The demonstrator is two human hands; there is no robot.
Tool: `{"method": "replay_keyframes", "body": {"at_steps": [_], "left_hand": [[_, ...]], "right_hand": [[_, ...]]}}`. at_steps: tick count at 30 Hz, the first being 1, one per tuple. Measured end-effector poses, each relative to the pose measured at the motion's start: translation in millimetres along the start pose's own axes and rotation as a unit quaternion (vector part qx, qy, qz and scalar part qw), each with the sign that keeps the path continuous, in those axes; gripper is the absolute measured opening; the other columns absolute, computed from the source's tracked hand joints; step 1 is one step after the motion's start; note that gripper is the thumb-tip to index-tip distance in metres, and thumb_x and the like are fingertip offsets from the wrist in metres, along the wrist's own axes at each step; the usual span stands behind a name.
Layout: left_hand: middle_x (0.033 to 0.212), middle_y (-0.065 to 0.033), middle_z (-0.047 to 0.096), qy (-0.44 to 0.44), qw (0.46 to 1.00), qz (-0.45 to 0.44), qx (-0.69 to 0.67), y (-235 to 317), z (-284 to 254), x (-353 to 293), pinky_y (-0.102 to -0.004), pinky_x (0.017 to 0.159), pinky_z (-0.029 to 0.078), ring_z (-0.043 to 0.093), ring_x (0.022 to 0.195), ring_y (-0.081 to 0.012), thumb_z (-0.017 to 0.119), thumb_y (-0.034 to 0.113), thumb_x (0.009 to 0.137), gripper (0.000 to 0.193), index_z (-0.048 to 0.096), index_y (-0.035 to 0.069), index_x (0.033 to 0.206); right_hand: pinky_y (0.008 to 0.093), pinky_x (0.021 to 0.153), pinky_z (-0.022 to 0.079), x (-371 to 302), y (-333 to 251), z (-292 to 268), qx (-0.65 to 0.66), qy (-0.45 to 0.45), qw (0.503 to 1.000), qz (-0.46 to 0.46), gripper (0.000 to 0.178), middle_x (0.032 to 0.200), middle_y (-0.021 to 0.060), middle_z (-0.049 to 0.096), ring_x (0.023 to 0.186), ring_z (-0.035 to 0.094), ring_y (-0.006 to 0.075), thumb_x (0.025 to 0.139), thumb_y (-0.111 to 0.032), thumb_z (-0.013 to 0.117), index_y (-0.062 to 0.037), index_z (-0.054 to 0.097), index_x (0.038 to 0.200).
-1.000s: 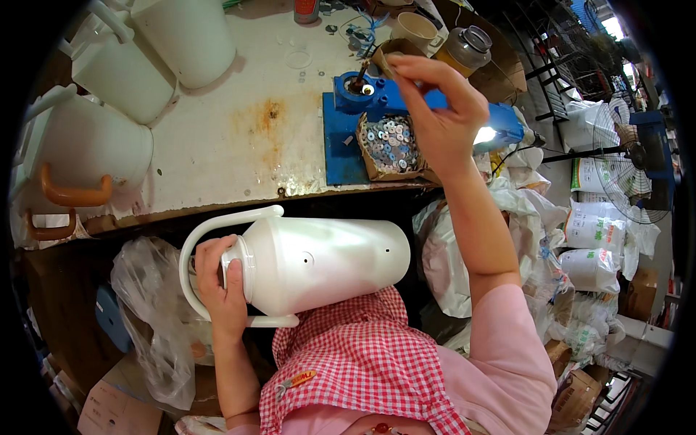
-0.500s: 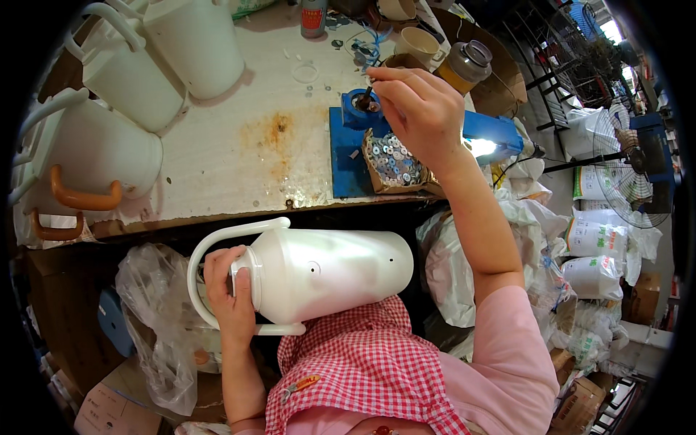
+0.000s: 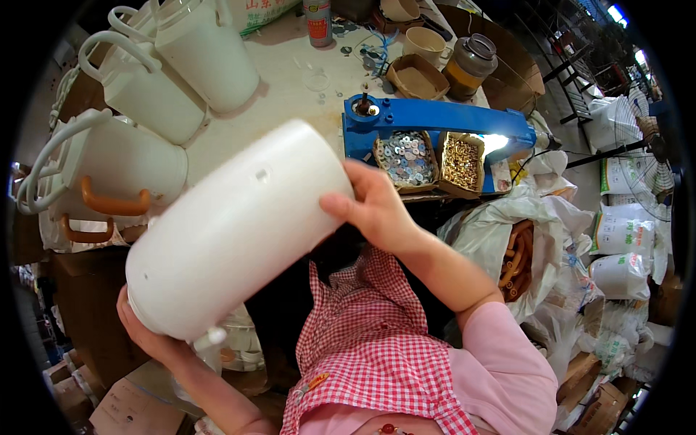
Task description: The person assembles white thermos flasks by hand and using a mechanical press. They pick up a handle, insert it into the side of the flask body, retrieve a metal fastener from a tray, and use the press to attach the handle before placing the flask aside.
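Observation:
A white plastic jug (image 3: pixel 235 235), cylindrical, is tilted between my hands in front of the table edge, its base up to the right. My left hand (image 3: pixel 148 337) supports its lower-left end; most of those fingers are hidden behind the jug. A white handle knob (image 3: pixel 216 336) shows below that end. My right hand (image 3: pixel 373 206) grips the base end, thumb on the side and fingers on the bottom. A square mark and small holes show on the wall. Just beyond my right hand stands a blue riveting machine (image 3: pixel 449 116) with an upright dark pin (image 3: pixel 365 100).
A box of grey washers (image 3: pixel 406 156) and a box of brass rivets (image 3: pixel 460 163) sit by the machine. White jugs (image 3: pixel 206 61) crowd the table's left. A sack (image 3: pixel 500 232) of orange handles lies right. A spray can (image 3: pixel 317 22), cup (image 3: pixel 426 43) and jar (image 3: pixel 470 67) stand behind.
My right hand has come down from above the machine's pin onto the jug's base. The jug has been raised, turned and tilted up to the right; my left hand has moved left and down.

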State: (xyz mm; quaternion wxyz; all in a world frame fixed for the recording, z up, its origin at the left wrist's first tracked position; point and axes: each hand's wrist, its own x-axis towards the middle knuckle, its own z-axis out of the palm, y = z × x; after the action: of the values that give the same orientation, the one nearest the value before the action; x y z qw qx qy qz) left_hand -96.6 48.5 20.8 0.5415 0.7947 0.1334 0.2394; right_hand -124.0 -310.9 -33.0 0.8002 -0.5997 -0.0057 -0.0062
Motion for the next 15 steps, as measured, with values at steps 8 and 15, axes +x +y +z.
{"method": "replay_keyframes", "body": {"at_steps": [8, 15], "left_hand": [[0.117, -0.0099, 0.062, -0.181, 0.972, 0.147, -0.040, 32.6, 123.6, 61.1, -0.0327, 0.096, 0.045, 0.059, 0.107, -0.0207, 0.046, 0.024, 0.102, 0.036, 0.063, -0.003, 0.119], [0.112, -0.0074, 0.062, -0.310, 0.933, 0.112, -0.147, 50.5, 239.9, 13.9, -0.0306, 0.092, 0.046, 0.057, 0.104, -0.0161, 0.039, 0.034, 0.107, 0.042, 0.060, 0.001, 0.123]], "right_hand": [[0.0298, 0.082, 0.058, 29.3, -35.9, -46.1, 0.021, 0.197, 0.967, -0.159, 0.049, 0.107, 0.0105, 0.070, 0.091, 0.069, 0.0169, 0.087, -0.021, 0.079, 0.0039, 0.058, 0.124], [0.0312, 0.090, 0.053, -12.3, -42.2, -139.3, -0.041, 0.332, 0.923, -0.192, 0.053, 0.113, 0.0100, 0.069, 0.099, 0.066, 0.0172, 0.084, -0.018, 0.082, 0.0033, 0.059, 0.126]]}}
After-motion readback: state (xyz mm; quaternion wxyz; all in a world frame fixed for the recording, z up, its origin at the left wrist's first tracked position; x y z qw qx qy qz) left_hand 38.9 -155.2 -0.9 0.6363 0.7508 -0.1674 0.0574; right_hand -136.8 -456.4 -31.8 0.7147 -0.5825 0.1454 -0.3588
